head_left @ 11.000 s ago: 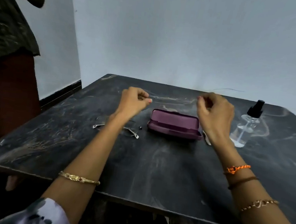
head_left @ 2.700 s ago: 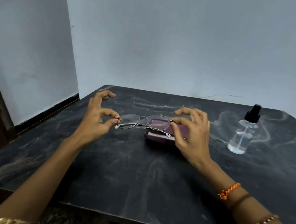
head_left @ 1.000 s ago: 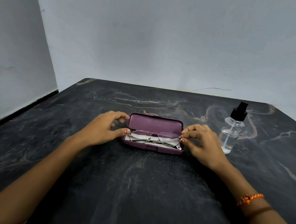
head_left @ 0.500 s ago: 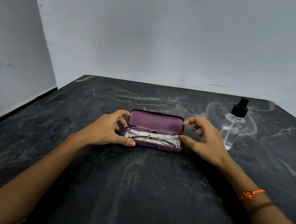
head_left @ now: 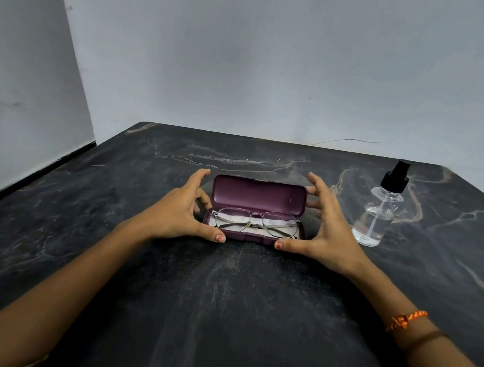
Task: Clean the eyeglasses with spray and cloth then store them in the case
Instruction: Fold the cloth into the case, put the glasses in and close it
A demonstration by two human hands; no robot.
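Note:
The purple eyeglass case lies open in the middle of the black table, lid standing up at the back. Thin metal-framed eyeglasses lie folded in its tray on a white cloth. My left hand holds the case's left end, thumb on the front edge and fingers curled toward the lid's side. My right hand mirrors it at the right end, thumb on the front edge and fingers touching the lid. A clear spray bottle with a black pump stands to the right of my right hand.
The table's back edge meets a pale wall. A second wall runs along the left side behind a dark gap. A thin wire lies along the wall behind the table.
The eyeglasses went from my fingers into the open case. Both hands have let go of the frame and shifted to the case's ends, thumbs on the front edge and fingers up by the lid.

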